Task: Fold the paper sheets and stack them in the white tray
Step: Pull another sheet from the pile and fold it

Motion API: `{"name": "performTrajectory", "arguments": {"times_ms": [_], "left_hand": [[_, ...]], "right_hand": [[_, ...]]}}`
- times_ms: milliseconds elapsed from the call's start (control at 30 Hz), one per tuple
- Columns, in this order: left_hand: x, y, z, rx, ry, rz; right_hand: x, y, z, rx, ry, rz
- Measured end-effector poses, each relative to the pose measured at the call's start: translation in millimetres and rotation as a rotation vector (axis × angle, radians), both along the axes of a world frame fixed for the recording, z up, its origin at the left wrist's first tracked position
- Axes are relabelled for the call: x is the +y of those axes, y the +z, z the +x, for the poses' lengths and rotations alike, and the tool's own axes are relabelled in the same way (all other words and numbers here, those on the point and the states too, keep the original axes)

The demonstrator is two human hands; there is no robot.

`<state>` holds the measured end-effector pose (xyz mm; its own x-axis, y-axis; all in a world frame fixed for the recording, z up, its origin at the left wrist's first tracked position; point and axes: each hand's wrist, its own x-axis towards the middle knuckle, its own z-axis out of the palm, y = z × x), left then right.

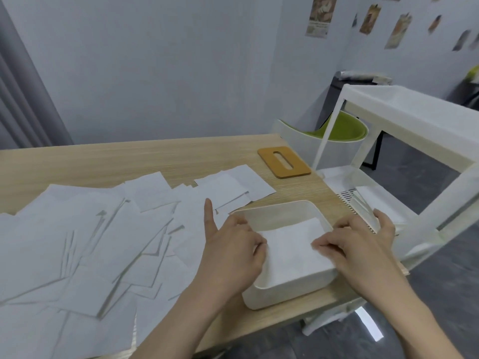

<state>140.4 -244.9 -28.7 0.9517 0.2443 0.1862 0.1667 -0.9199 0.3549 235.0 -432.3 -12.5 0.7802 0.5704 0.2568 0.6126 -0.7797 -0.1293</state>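
Head view, one frame. Item: white tray (261,294), rounded rectangular, standing on the wooden counter (129,161) close to its near right edge. Contents: folded paper (287,252), white, lying flat inside the tray and filling most of its floor. Left hand (233,244): over the tray's left rim, forefinger straight and raised, pointing away from the tray, the other fingers curled with their tips on the left edge of the folded paper; whether this grip pinches the paper or merely presses it cannot be told. Right hand (355,242): over the tray's right rim, fingers curled down on the right edge of the folded paper, thumb stretched beyond the tray's far right corner; whether this grip pinches or presses cannot be told either. Loose paper sheets (85,242): many, white, overlapping in disorder, spread over the counter left of the tray and behind it, the nearest ones touching the tray's far left corner. Wooden board (283,161): orange-brown, with an oblong slot, flat on the counter behind the tray, apart from the sheets. White shelf cart (414,117): right of the tray, beside the counter's edge. Green chair (339,130): behind the tray, beyond the counter's far right corner.
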Motion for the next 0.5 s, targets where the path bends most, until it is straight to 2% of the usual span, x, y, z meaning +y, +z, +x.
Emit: {"name": "performTrajectory", "arguments": {"times_ms": [233,500], "left_hand": [[1.2,1.2,0.8,0.046,-0.009,0.107],[5.4,-3.5,-0.8,0.009,-0.059,-0.020]], "right_hand": [[2.6,3.1,6.2,0.140,-0.055,-0.126],[1.6,7.1,-0.2,0.079,-0.079,-0.129]]}}
